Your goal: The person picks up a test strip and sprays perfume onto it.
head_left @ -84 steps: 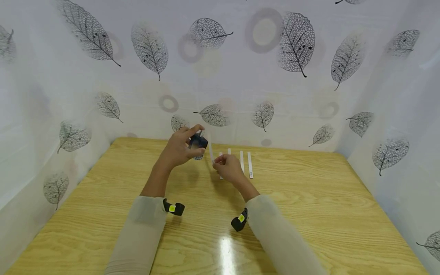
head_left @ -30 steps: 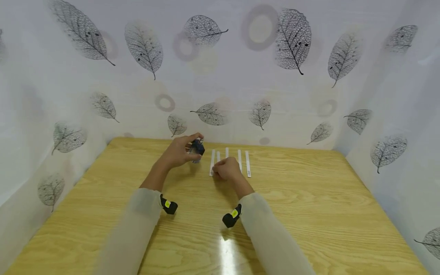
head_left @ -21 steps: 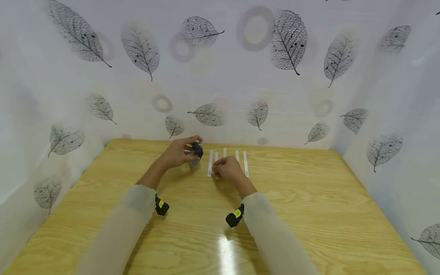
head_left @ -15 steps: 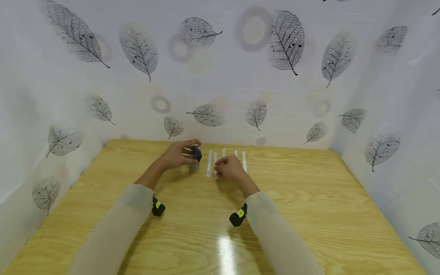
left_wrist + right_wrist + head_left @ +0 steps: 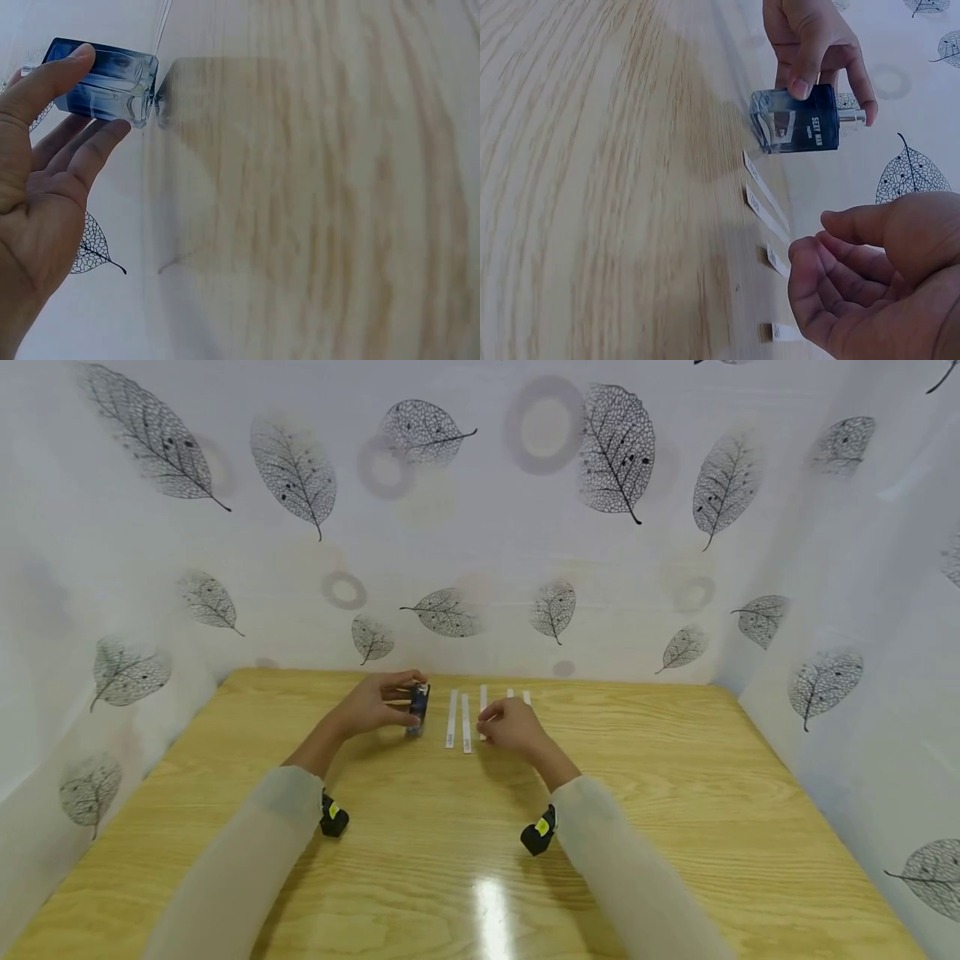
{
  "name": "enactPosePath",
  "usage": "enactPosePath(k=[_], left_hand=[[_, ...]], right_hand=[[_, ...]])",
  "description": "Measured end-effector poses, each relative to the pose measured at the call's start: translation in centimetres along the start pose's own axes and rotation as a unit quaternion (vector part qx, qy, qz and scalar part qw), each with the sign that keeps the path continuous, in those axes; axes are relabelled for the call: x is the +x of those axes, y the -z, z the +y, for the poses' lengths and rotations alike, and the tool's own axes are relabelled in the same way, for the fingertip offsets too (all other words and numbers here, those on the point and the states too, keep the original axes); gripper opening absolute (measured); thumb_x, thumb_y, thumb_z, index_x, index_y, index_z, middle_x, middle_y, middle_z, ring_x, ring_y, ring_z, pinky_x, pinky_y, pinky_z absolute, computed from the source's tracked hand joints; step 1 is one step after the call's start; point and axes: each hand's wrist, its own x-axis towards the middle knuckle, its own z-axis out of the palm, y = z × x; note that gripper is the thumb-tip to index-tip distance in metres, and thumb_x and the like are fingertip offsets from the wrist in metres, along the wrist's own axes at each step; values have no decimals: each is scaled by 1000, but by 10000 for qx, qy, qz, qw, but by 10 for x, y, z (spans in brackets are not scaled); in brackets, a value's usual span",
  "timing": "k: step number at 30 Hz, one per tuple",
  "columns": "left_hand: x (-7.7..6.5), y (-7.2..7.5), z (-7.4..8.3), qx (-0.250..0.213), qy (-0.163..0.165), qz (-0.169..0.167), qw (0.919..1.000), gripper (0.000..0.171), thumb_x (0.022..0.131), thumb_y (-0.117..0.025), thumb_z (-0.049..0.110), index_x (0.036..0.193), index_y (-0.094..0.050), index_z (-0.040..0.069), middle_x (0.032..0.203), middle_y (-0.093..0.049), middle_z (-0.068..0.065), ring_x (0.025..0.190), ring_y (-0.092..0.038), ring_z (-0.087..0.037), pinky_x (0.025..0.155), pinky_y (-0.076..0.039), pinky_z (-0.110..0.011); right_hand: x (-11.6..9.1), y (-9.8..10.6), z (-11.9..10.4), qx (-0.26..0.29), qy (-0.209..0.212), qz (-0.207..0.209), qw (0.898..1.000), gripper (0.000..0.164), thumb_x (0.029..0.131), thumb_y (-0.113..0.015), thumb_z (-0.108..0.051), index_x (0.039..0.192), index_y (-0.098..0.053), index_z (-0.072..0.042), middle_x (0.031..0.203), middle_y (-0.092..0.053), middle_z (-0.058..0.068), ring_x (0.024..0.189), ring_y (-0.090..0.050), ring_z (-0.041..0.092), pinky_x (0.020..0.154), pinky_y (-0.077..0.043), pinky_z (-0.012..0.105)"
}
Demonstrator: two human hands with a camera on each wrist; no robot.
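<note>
My left hand [image 5: 371, 703] grips a blue glass perfume bottle [image 5: 420, 706], thumb on one side and fingers on the other. The right wrist view shows the bottle [image 5: 814, 124] with white lettering and a silver sprayer, a fingertip at the sprayer's top. In the left wrist view the bottle's clear base [image 5: 142, 97] points at the table. My right hand [image 5: 513, 727], fingers loosely bent, hovers over the row of white paper strips with nothing between thumb and fingers. Two strips, the leftmost [image 5: 452, 720] and its neighbour [image 5: 467, 725], lie fully visible; the hand partly covers others.
A wood-grain table [image 5: 420, 843] spreads out in front of me. White curtains [image 5: 480, 527] with a leaf print stand behind it and at both sides. Black cameras, one on the left wrist [image 5: 333, 817] and one on the right wrist [image 5: 538, 833], stick out over the table.
The right hand held a strip up beside the sprayer, laid it at the row's left end, let go and shifted right. The left hand has lowered the bottle and moved slightly left.
</note>
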Motion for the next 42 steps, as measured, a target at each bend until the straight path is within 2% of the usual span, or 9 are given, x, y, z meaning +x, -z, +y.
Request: enactPosePath(k=[5, 14, 22, 28, 32, 35, 39, 42], left_hand=[[-2, 2, -1, -36, -43, 9, 10000, 71, 79, -87, 3, 144, -58, 8, 148, -53, -17, 133, -54, -38, 103, -49, -43], [-5, 4, -3, -227, -122, 22, 9997, 71, 78, -87, -1, 143, -57, 4, 149, -52, -16, 134, -52, -37, 99, -52, -37], [-12, 9, -6, -464, -154, 177, 9986, 65, 79, -85, -4, 138, -61, 6, 146, -55, -18, 133, -53, -40, 93, -56, -37], [-13, 10, -10, -412, -133, 315, 9986, 66, 78, -87, 0, 138, -61, 8, 143, -60, -15, 130, -57, -35, 101, -51, -44], [-13, 11, -10, -353, -127, 314, 9988, 69, 79, -88, 3, 142, -59, 7, 144, -59, -15, 131, -56, -35, 105, -46, -49], [-16, 12, -7, -307, -84, 295, 9991, 77, 79, -88, 4, 147, -54, 4, 146, -56, -17, 132, -55, -37, 104, -48, -48], [-21, 15, -5, 20, -31, 256, 9997, 84, 80, -89, 11, 153, -47, 8, 150, -50, -20, 134, -52, -39, 101, -50, -46], [-26, 17, -2, 796, -48, 255, 9965, 83, 83, -88, 22, 155, -46, 14, 151, -49, -21, 134, -51, -41, 103, -48, -51]], right_hand=[[-3, 9, 1, -284, 76, -24, 9996, 21, 99, -66, -10, 114, -71, 4, 99, -74, 15, 80, -71, 26, 68, -55, 31], [-5, 20, 7, -318, 271, -43, 9991, 20, 99, -65, -9, 113, -70, 5, 100, -73, 16, 79, -70, 28, 67, -56, 33], [-10, 30, 9, -358, 554, -226, 9976, 26, 101, -63, -10, 119, -67, 7, 102, -72, 22, 84, -70, 34, 72, -59, 42], [-13, 37, 12, -663, 982, -312, 9925, 29, 102, -62, -12, 123, -66, 7, 103, -72, 21, 87, -71, 33, 72, -59, 41], [-15, 43, 16, -1007, 1195, -174, 9876, 29, 102, -63, -14, 124, -67, 4, 102, -73, 15, 85, -70, 29, 68, -56, 36], [-17, 48, 19, -1179, 1318, -44, 9842, 28, 102, -63, -14, 123, -67, 4, 103, -73, 14, 87, -70, 29, 69, -57, 37], [-21, 54, 24, -1488, 1547, 138, 9766, 28, 103, -62, -16, 122, -67, 3, 102, -72, 12, 89, -70, 27, 77, -57, 41], [-25, 57, 28, -1892, 1770, 341, 9653, 30, 103, -63, -20, 123, -66, 3, 104, -70, 13, 91, -68, 27, 82, -56, 44]])
